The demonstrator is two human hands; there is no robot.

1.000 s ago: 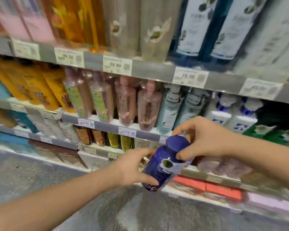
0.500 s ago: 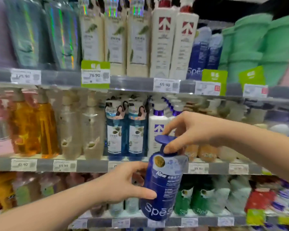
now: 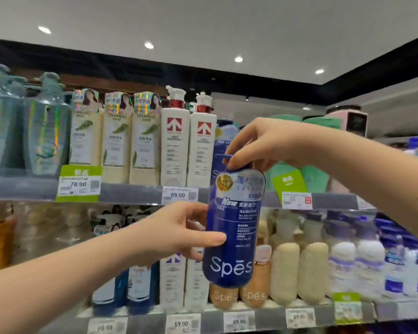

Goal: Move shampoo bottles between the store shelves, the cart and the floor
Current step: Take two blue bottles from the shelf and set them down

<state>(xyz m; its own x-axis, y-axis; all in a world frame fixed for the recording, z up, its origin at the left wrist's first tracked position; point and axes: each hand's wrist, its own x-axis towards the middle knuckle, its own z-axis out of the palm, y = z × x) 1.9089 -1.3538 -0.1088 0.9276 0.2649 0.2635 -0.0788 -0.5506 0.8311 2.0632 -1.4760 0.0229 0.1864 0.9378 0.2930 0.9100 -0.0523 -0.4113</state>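
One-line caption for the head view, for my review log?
Both hands hold a blue Spes bottle upright before the upper shelf: left hand on its body, right hand on its pump.

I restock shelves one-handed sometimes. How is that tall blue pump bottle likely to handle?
The blue pump bottle looks tall, narrow and rounded at the base, so probably tippy when set down. Its glossy wrap may be slippery. Both the left hand and right hand hold it, hinting at some weight.
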